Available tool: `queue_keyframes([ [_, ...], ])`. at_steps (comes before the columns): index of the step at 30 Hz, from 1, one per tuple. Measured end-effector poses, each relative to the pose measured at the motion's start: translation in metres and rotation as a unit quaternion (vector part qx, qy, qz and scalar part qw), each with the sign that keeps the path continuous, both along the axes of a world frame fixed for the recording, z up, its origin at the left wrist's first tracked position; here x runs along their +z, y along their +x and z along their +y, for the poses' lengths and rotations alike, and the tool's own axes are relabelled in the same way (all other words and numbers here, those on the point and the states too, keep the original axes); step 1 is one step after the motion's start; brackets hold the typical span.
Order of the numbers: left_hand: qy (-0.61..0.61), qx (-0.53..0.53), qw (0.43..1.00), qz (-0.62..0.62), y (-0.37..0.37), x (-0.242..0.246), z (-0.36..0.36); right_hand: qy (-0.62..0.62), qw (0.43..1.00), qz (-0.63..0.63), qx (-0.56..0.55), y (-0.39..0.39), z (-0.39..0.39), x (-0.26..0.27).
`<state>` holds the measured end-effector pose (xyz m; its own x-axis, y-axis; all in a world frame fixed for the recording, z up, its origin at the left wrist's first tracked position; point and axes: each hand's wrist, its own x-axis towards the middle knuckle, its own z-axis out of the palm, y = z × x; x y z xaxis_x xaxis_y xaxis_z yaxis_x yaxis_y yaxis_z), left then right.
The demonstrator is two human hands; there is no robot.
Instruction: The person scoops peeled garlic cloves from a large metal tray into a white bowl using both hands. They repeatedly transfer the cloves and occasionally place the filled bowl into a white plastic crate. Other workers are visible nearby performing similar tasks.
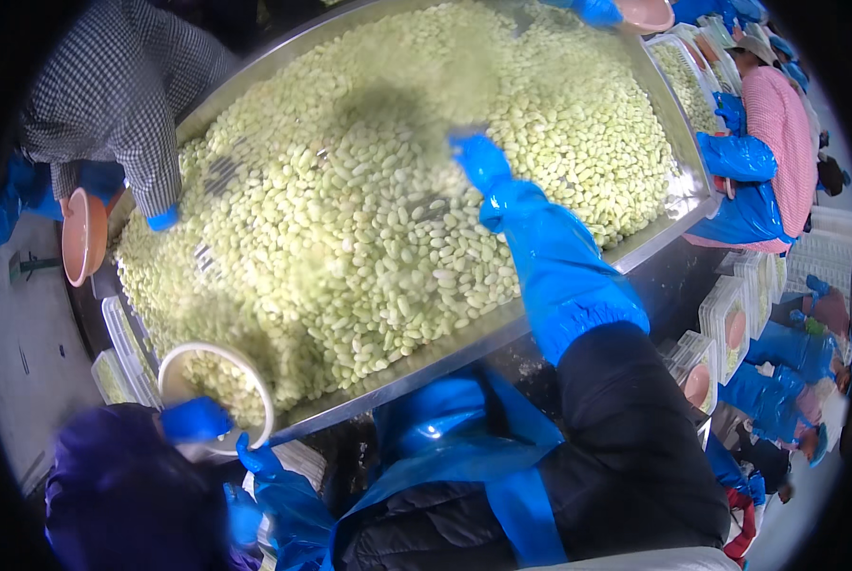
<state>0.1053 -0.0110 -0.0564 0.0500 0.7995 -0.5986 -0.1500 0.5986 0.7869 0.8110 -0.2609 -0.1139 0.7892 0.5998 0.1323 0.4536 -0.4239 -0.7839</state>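
My right hand (479,164), in a blue glove and sleeve cover, reaches far over a large metal tray (426,371) and touches a layer of pale green oval beans or fruits (397,271). Its fingertips are blurred, so any grasp is unclear. At the lower left, my left hand (260,458), also gloved in blue, grips the near right rim of a cream-coloured bowl (267,400). More of the green pieces (230,382) lie in the bowl. A co-worker's blue-gloved hand (196,420) is over the same bowl, close to mine.
A co-worker in a checked sleeve (140,143) reaches into the tray, beside a pink bowl (83,235). The co-worker in purple (133,492) is close on my left. Another co-worker in pink (783,143) is at the right. White plastic baskets (722,321) stand along the right.
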Motion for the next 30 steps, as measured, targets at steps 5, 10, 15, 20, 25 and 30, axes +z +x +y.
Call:
queue_keyframes([
  [5,0.021,-0.004,1.0,-0.004,0.011,0.008,-0.004,0.243,0.891,0.381,0.027,-0.039,-0.041,0.051],
  [10,0.028,-0.021,0.999,0.001,0.001,-0.001,0.003,0.212,0.879,0.286,-0.316,0.053,-0.083,0.055],
  [15,0.031,-0.017,0.999,0.018,0.003,0.003,0.002,0.001,0.989,-0.109,-0.102,0.044,-0.057,0.018],
  [20,0.05,-0.018,0.998,0.014,0.019,0.017,-0.001,0.115,0.963,0.204,-0.132,0.052,-0.08,0.059],
  [25,0.026,-0.013,0.999,0.034,0.042,0.035,-0.012,0.106,0.966,0.038,-0.233,0.156,-0.107,0.057],
  [30,0.052,-0.06,0.995,0.055,0.049,0.04,-0.018,-0.075,0.982,0.038,-0.172,0.131,-0.113,0.01],
])
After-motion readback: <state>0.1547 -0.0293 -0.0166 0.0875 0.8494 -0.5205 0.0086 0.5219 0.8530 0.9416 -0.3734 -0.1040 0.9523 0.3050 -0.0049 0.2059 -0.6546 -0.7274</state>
